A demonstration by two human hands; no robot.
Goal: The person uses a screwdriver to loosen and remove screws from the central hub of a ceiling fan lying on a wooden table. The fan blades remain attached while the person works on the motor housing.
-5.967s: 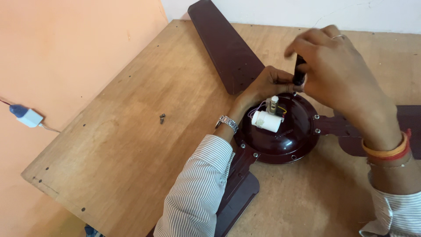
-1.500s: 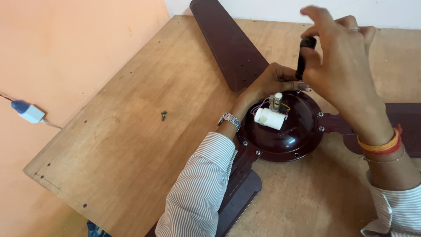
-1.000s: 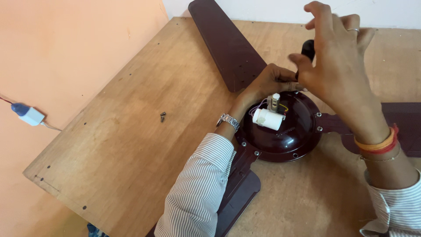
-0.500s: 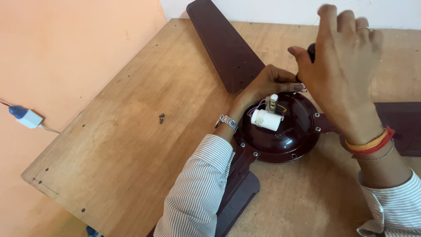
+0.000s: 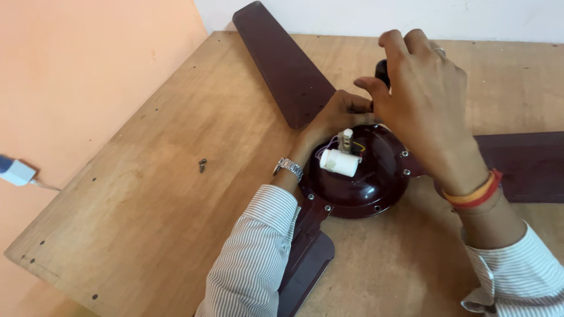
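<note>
A dark maroon ceiling fan lies on a wooden tabletop [image 5: 176,176], its round motor housing [image 5: 367,188] facing up with a white cylindrical capacitor [image 5: 339,162] and coloured wires in the middle. My left hand [image 5: 335,114] rests on the far rim of the housing, fingers curled against it. My right hand [image 5: 426,100] is above the housing's far edge, closed round the black handle of a screwdriver [image 5: 382,71] that points down; its tip is hidden behind my fingers.
Three fan blades spread out: one toward the far wall [image 5: 279,58], one to the right [image 5: 523,164], one under my left sleeve [image 5: 305,264]. Two small screws [image 5: 202,165] lie loose on the wood. A white plug with a cable [image 5: 16,173] hangs against the orange wall.
My right hand has swung round on the screwdriver handle, turning from palm-side to back-of-hand view. My left hand has stayed on the housing rim.
</note>
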